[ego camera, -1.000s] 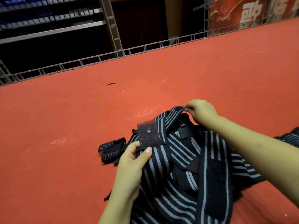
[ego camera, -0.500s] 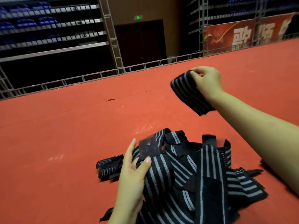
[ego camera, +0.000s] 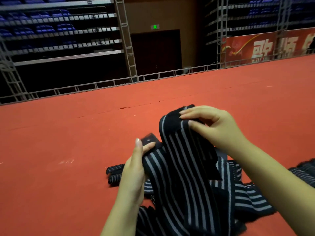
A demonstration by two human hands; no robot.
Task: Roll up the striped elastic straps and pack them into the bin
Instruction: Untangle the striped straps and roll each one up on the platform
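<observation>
Black-and-grey striped strap (ego camera: 180, 160) pinched at its folded top end by right hand (ego camera: 216, 126), long axis trailing down-left to gripping left hand (ego camera: 134, 169).

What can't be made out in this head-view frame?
- Bin: not in view.
- Strap lower end: lost in the pile, cut by the bottom edge.
- Left hand fingers: mostly behind the strap.
- Rolled straps: partly behind the left hand.
- Right hand palm: faces away.
</observation>
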